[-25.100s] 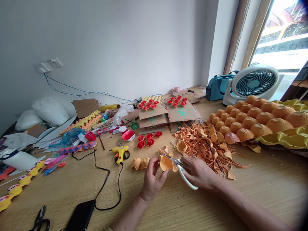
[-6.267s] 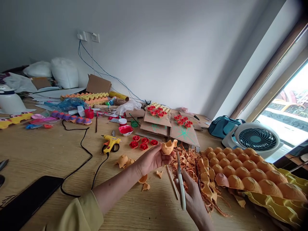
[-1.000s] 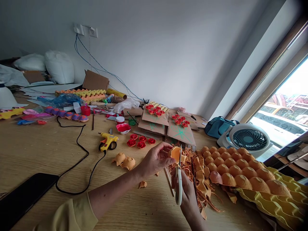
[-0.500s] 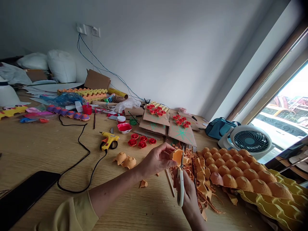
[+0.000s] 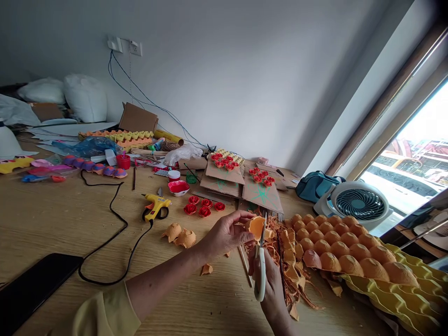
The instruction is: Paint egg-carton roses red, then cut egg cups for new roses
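Note:
My left hand (image 5: 227, 234) pinches an orange egg-carton cup (image 5: 256, 227), its hollow side facing me. White-handled scissors (image 5: 260, 275) are in my right hand (image 5: 269, 278), their blades upright at the cup's right edge. Two cut orange cups (image 5: 179, 234) lie on the table left of my left hand, and a small orange scrap (image 5: 206, 269) sits below it. Orange shreds and trimmings (image 5: 292, 261) are heaped just right of my right hand. Beyond my hands are several red paper roses (image 5: 205, 211).
An orange egg tray (image 5: 336, 242) rests on yellow trays (image 5: 395, 298) at the right. A yellow glue gun (image 5: 156, 206) with a black cord, a black phone-like slab (image 5: 42, 289), a red paint dish (image 5: 178, 187), cardboard (image 5: 262, 196) and a fan (image 5: 360, 205) surround the work area.
The view has shifted slightly, so most things appear a little further left. Both hands keep their holds, and the scissors remain at the cup's edge.

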Demonstrator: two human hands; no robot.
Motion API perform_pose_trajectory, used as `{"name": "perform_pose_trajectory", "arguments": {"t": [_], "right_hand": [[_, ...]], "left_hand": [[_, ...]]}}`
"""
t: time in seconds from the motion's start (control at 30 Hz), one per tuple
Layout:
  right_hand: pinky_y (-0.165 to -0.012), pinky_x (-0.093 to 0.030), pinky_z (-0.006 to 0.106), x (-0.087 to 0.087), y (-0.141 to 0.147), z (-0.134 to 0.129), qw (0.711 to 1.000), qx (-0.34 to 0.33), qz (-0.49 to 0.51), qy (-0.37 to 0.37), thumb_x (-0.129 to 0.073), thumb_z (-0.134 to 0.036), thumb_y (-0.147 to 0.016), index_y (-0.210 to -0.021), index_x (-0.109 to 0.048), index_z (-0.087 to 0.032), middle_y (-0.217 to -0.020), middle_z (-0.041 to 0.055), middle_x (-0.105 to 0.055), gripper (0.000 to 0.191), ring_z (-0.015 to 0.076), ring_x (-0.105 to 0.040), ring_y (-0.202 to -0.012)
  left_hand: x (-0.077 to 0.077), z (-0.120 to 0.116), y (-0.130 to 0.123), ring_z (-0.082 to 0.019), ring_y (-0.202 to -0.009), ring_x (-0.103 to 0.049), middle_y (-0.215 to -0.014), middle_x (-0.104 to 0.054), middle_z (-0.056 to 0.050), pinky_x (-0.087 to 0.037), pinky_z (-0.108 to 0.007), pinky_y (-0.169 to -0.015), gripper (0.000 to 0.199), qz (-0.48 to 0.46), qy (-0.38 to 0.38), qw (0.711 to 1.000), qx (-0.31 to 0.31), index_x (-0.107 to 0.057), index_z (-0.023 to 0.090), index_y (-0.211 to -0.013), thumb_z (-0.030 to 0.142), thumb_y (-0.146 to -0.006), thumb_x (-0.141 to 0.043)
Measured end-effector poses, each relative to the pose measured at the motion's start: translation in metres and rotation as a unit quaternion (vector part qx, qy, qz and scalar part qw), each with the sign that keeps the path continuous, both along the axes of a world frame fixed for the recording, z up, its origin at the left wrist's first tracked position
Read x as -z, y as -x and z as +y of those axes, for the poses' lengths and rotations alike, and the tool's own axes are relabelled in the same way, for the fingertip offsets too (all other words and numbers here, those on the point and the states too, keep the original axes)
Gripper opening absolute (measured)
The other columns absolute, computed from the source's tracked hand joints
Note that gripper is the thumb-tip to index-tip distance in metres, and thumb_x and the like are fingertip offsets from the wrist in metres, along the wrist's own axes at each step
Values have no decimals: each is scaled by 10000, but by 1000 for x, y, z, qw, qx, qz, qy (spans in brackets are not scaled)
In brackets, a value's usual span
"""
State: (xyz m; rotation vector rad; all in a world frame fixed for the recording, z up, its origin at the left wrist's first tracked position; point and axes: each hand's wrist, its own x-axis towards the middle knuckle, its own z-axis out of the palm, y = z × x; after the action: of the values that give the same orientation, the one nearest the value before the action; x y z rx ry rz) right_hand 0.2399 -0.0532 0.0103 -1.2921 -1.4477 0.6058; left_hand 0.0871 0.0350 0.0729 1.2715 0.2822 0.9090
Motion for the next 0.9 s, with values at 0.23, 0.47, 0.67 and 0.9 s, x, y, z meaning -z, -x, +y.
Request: {"name": "perform_pose_trajectory", "arguments": {"t": [0.23,0.47,0.67,0.9], "right_hand": [[-539,-341,246,11,-2,0,1000,2,9,-7,-454,-617,-985,-778,-487,-223,-672,-36,-412,446,129,-359,-598],[-569,-339,255,9,0,0,1000,-21,18,-2,-461,-583,-993,-807,-492,-222,-697,-33,-409,408,132,-352,-626],[-559,-363,257,9,0,-1,999,-32,14,0,-442,-603,-997,-834,-527,-220,-687,-26,-454,424,134,-406,-603],[-555,-409,276,-3,2,-5,996,-69,53,-14,-492,-662,-955,-875,-603,-223,-660,-10,-513,460,153,-468,-594]], "left_hand": [[1,-14,-1,-161,-836,-694,-1111,-692,-84,-586,-283,-818,601,109,-192,964,-150,-568,179,-1264,238,-738,-851],[-8,-15,3,-200,-910,-718,-1107,-705,-89,-587,-311,-881,473,143,-254,938,-187,-578,161,-1285,252,-837,-698],[-10,-9,4,-191,-875,-692,-948,-700,-54,-568,-298,-827,307,88,-127,983,-95,-608,162,-1106,376,-893,-663],[-11,-2,8,-175,-758,-664,-847,-645,-44,-566,-342,-789,440,32,-12,999,-8,-583,153,-964,581,-878,-643]]}}
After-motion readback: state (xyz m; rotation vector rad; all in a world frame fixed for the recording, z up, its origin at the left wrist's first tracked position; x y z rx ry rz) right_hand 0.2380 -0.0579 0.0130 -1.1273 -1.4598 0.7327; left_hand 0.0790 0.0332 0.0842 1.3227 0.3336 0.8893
